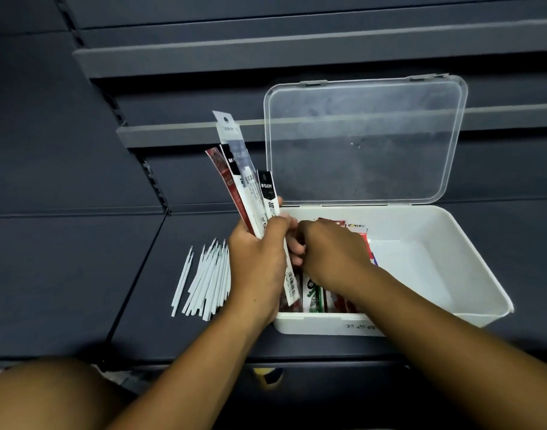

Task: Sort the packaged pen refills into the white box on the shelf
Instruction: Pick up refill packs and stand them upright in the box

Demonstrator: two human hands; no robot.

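A fanned bundle of packaged pen refills [244, 181] stands upright in the left hand [259, 262], gripped at the white box's [436, 237] left edge. More packs [315, 297] lie inside (left side only). The right hand [331, 252] reaches over them, fingers curled; whether it holds anything cannot be told. The clear lid [359, 141] stands open. Loose white refills [207, 280] lie on the dark shelf [64, 274] beside the box.

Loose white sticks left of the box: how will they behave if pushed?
Loose white sticks look thin and round, so probably roll or scatter on the flat shelf. Straight throughout, so likely stiff. Slender, so probably very light.
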